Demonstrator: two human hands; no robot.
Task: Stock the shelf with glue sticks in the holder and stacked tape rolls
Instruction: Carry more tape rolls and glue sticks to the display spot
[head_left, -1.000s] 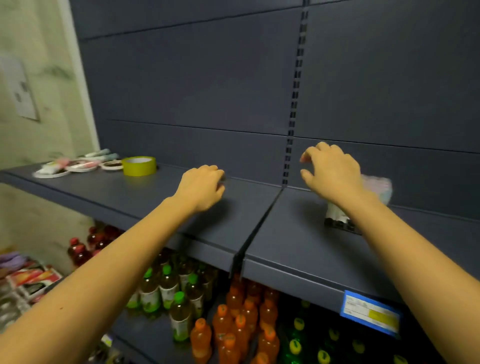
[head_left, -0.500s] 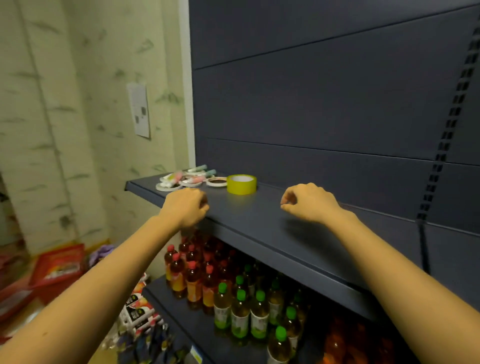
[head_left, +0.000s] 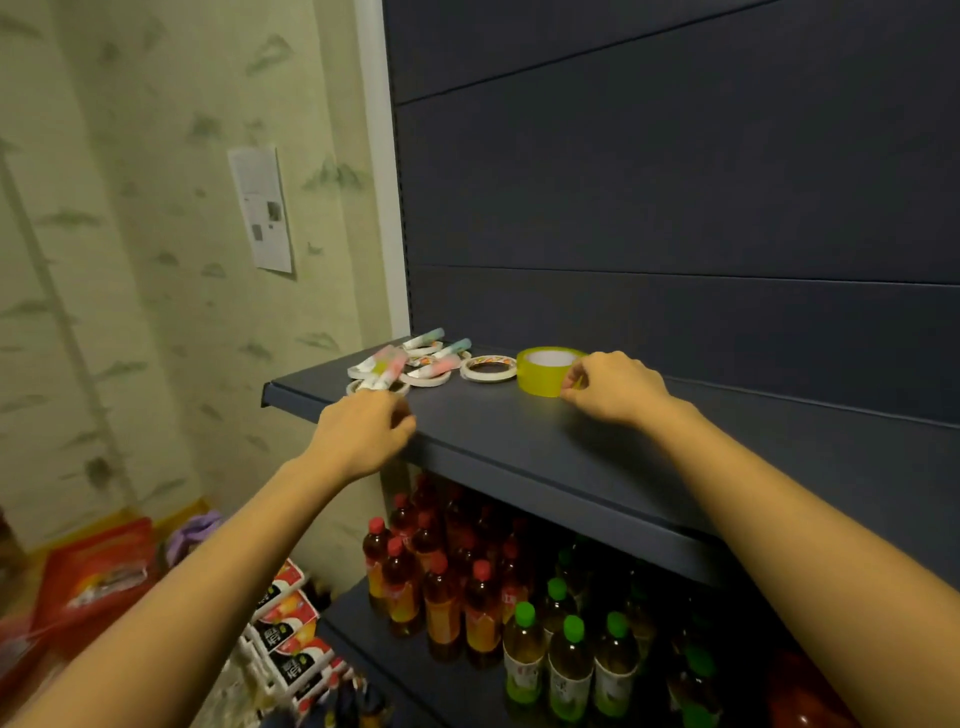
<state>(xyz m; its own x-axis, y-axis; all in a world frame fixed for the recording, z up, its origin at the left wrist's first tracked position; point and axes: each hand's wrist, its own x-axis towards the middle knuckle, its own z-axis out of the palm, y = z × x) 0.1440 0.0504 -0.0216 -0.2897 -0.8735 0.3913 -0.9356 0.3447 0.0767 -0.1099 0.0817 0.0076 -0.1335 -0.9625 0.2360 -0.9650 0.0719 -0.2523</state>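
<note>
Item: top shelf (head_left: 519, 447), left end, gathering step. Yellow tape roll (head_left: 540, 376) stands flat near the back panel; the right hand (head_left: 615, 389) has its fingers curled against the roll's right wall, apparently pinching it. White tape rolls (head_left: 488, 369) and glue sticks (head_left: 392, 364) lie jumbled beside it. Left hand (head_left: 358, 436) is curled just before the nearest white roll; its hold cannot be told. No holder is in view. Next, probably: lift the yellow roll and stack the white rolls squarely.
</note>
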